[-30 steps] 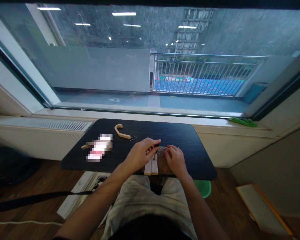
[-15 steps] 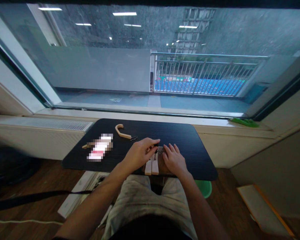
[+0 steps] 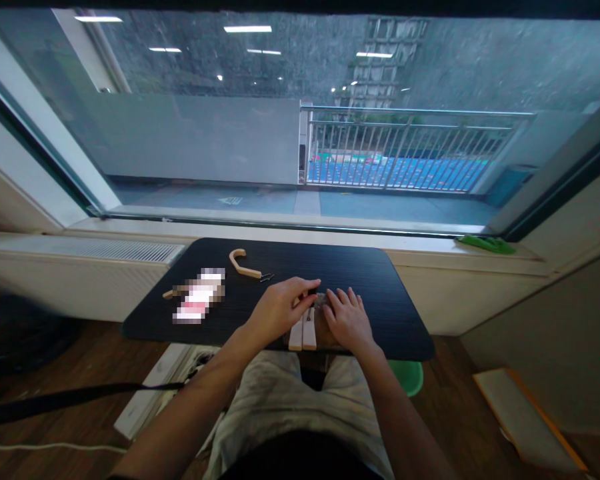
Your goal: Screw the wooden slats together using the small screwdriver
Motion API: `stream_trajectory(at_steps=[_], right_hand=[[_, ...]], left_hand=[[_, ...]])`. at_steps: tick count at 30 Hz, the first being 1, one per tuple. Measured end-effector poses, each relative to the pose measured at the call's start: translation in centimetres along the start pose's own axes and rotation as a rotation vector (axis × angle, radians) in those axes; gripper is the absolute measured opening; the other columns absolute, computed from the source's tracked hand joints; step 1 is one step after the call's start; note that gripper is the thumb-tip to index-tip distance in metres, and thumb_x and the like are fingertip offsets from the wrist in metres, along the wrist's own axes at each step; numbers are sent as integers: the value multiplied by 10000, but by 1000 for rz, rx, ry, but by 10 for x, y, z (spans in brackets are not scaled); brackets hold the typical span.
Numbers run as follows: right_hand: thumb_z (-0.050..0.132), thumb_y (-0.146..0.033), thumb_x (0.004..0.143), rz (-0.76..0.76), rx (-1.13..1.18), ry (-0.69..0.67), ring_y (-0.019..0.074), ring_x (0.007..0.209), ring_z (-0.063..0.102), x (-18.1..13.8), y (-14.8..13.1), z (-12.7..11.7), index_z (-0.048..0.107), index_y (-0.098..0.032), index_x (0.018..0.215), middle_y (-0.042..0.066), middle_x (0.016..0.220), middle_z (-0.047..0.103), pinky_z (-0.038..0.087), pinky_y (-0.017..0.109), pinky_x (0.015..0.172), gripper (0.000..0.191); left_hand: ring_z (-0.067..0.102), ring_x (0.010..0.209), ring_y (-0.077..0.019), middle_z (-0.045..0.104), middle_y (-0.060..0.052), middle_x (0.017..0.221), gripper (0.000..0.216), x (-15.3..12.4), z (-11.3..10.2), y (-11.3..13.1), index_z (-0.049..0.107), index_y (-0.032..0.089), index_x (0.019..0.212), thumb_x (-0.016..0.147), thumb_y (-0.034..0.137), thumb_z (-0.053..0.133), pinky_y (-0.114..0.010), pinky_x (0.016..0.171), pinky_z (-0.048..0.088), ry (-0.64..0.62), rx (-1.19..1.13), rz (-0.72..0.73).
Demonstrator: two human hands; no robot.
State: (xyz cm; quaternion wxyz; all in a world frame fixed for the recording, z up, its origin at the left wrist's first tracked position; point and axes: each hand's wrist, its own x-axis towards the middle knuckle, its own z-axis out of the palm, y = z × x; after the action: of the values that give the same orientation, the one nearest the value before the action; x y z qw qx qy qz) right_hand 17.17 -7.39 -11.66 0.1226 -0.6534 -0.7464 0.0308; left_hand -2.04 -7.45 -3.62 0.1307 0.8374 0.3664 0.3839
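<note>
My left hand [image 3: 285, 303] is pinched, thumb against fingers, over the top end of two pale wooden strips [image 3: 303, 335]. Between its fingertips is something small and dark that I cannot make out. The strips lie side by side near the table's front edge, on a brownish flat piece [image 3: 326, 332]. My right hand [image 3: 350, 317] rests flat on the right part of that piece, fingers stretched out. Further left on the table lies a curved wooden hook [image 3: 247, 271], with thin metal screws [image 3: 267, 277] beside its straight end.
The black table [image 3: 390, 300] stands against the window sill [image 3: 330, 238]. A blurred-out item [image 3: 199, 297] lies on its left, over a thin wooden piece [image 3: 169, 293]. Below the right side is a green basin [image 3: 409, 377]. A green cloth [image 3: 487, 244] lies on the sill.
Both hands keep almost the same place. The left fingertips have shifted very slightly over the strips' top end. The other things have not moved.
</note>
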Motion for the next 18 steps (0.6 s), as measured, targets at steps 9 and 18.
stream_trajectory(at_steps=[9,18], right_hand=[[396,-383,990,16,8,0,339,1411,365,-1,-2,-3,505,-206,1439,121,1482,497,292,489,1134,494],[395,-389,988,11,17,7,330,1390,393,0,-1,-3,517,-210,1431,117,1468,513,304,481,1130,493]], left_hand=[[692,763,-169,756,-63,901,246,2,3,0,697,151,1114,888,246,684,-284,730,552,65,60,9],[710,744,-171,759,-26,842,254,1,4,3,669,188,1104,864,254,715,-269,696,550,85,103,-63]])
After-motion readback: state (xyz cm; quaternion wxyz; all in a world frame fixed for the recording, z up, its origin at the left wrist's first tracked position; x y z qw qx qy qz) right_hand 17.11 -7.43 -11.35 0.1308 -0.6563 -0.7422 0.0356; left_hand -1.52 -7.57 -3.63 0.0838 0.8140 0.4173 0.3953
